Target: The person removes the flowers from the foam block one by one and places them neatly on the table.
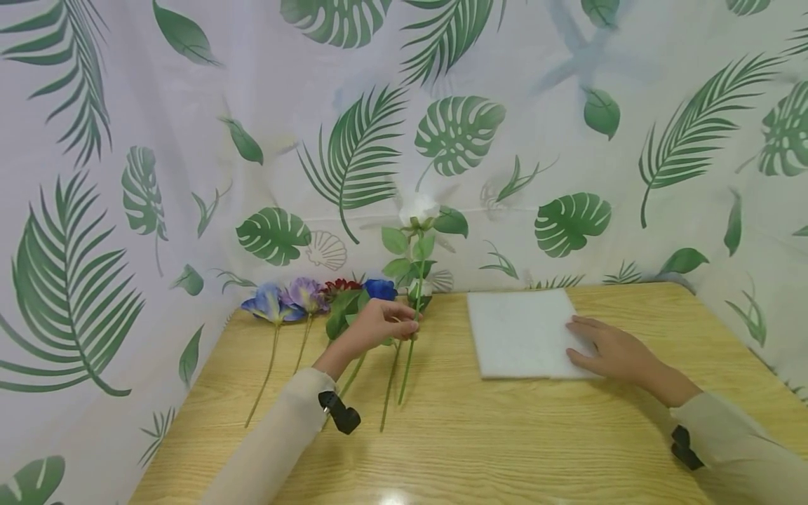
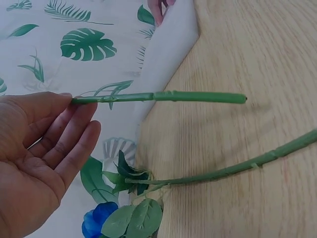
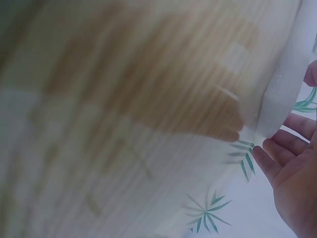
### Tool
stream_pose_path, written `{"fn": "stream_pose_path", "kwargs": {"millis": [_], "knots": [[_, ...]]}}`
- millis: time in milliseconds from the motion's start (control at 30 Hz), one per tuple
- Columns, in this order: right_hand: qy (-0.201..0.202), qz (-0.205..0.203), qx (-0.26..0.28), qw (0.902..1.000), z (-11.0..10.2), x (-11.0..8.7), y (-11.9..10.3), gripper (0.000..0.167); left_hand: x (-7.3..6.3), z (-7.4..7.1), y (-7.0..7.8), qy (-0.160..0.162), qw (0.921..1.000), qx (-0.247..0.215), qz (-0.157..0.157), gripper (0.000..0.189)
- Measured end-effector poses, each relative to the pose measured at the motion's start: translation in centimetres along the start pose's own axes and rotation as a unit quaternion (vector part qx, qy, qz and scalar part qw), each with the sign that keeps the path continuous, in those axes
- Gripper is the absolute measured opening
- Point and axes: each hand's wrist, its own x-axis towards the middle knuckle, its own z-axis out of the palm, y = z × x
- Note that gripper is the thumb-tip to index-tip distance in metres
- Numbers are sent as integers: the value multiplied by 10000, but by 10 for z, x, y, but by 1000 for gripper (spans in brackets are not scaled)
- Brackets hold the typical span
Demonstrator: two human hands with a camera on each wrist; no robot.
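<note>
My left hand [image 1: 381, 324] pinches the green stem of a white rose [image 1: 419, 209] and holds it upright over the table's back part. In the left wrist view, the stem's lower end [image 2: 198, 96] sticks out past my fingertips. Another white flower [image 1: 421, 289] lies behind that hand, its stem running toward me. To the right, my right hand [image 1: 618, 354] rests at the right edge of a white foam-like sheet [image 1: 524, 335] lying flat. The right wrist view has these fingers [image 3: 280, 151] fairly straight at the edge of the sheet [image 3: 277, 94].
Left of the held rose lie a blue iris-like flower [image 1: 271, 305], a purple flower [image 1: 307, 294], a red flower [image 1: 341, 286] and a blue rose [image 1: 380, 288]. Their stems point toward me across the wooden table [image 1: 480, 442]. A leaf-printed curtain [image 1: 379, 140] hangs along the table's back.
</note>
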Motion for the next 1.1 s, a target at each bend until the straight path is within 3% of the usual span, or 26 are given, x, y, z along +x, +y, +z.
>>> {"fn": "stream_pose_path", "kwargs": {"millis": [800, 1100], "knots": [[-111, 163, 67, 9998, -1, 2, -1, 55, -6, 17, -3, -597, 9976, -105, -323, 26], [-144, 146, 62, 9998, -1, -1, -2, 56, -4, 20, -8, -822, 9952, 136, -511, 25]]}}
